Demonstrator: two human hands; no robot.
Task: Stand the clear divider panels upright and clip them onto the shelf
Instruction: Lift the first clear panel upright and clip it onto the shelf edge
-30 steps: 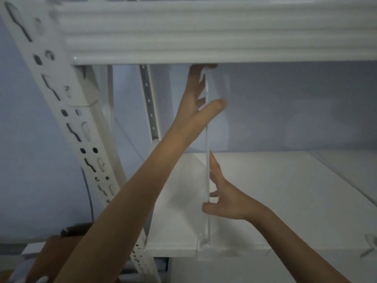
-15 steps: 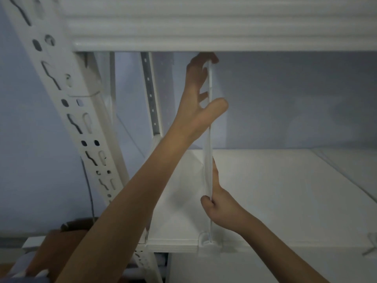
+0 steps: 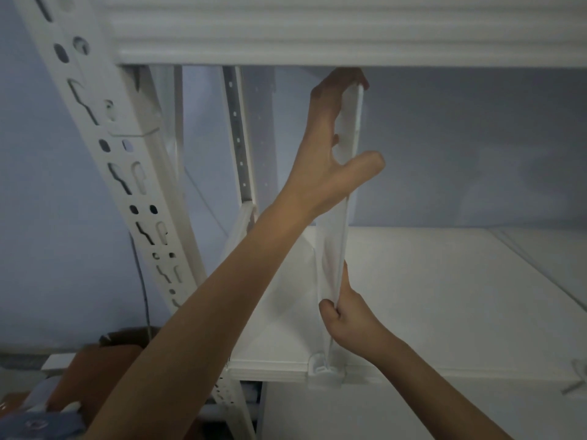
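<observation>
A clear divider panel stands upright, edge-on to me, on the white shelf board. Its foot sits in a clear clip on the shelf's front edge. My left hand reaches up and grips the panel's top end just under the upper shelf, fingers on the left face and thumb across the front edge. My right hand pinches the panel's lower front edge a little above the clip.
A white slotted upright post leans along the left. A second slotted rail runs up the back wall. A brown cardboard box and blue items sit at the lower left. Another clear clip shows at the right edge.
My right hand went from spread beside the panel to closed on its lower edge. The left hand kept its hold at the top. The view shifted slightly upward.
</observation>
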